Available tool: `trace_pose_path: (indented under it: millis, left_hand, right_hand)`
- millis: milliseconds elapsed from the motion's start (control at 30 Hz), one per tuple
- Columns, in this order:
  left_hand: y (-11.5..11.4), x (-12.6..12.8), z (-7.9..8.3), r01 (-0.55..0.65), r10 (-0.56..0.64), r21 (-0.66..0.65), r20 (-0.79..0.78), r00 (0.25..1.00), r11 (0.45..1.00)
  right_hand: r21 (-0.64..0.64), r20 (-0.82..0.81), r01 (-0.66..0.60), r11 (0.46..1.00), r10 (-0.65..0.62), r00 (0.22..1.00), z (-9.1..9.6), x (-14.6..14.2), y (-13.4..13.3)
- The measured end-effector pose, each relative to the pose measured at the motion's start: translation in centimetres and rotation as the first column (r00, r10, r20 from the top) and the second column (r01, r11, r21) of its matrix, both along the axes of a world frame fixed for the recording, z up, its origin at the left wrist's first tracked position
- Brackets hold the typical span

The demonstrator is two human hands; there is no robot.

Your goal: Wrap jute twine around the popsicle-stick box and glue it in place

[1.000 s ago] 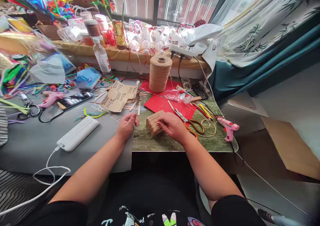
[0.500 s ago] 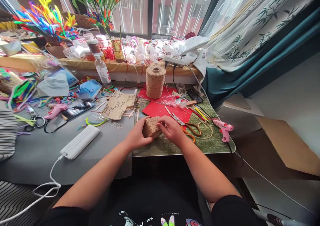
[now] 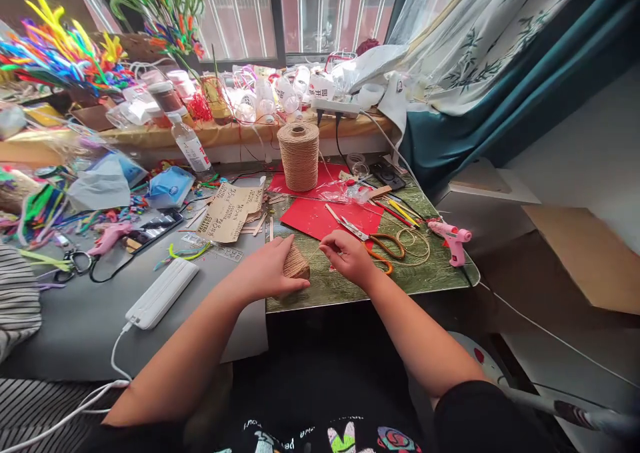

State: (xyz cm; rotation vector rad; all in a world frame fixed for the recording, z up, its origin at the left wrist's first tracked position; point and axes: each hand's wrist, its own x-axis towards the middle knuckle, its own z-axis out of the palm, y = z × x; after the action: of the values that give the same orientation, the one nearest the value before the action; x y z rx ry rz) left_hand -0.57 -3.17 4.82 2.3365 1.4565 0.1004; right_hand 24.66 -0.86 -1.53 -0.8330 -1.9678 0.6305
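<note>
My left hand (image 3: 267, 271) is wrapped round a small block-like piece wound with twine (image 3: 297, 263), just above the front edge of the table. Part of that piece is hidden by the fingers. My right hand (image 3: 345, 258) is to its right, pinching a thin strand of twine that runs back to the wound piece. Beyond the hands stands a large spool of jute twine (image 3: 299, 159). Scissors with orange handles (image 3: 373, 239) lie just past my right hand, on the edge of red paper (image 3: 320, 223).
A pink glue gun (image 3: 454, 241) lies at the right table corner, near a loose twine coil (image 3: 415, 247). Sandpaper sheets (image 3: 227, 213) and a white power strip (image 3: 163, 294) lie to the left. A bottle (image 3: 191, 147) and craft clutter stand farther back.
My right hand has drawn away from the wound piece, and a strand now stretches between them. My left hand has turned the piece slightly. The camera view has shifted a little to the right.
</note>
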Motion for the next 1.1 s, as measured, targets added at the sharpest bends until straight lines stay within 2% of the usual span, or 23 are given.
trace_pose_path:
  millis: [133,400,667,1100]
  left_hand:
    - [-0.4,0.2,-0.3,-0.028,0.028,0.025,0.022,0.999,0.999]
    - [0.1,0.0,-0.5,-0.039,0.039,-0.015,0.028,0.999,0.999]
    - [-0.3,0.3,-0.7,-0.051,0.051,0.003,0.031,0.998,0.999]
    - [-0.4,0.4,-0.7,-0.066,0.067,-0.025,0.038,0.997,0.998]
  right_hand:
    - [-0.007,0.028,-0.006,1.0,0.006,1.0,-0.6,0.7,-0.2]
    - [0.013,0.029,0.001,1.0,-0.002,1.0,-2.3,1.0,-0.3]
    - [0.067,0.014,0.047,0.997,-0.048,0.999,-2.2,1.4,-0.7]
    - [0.003,0.038,0.019,1.0,-0.019,0.999,-4.1,0.3,-0.3]
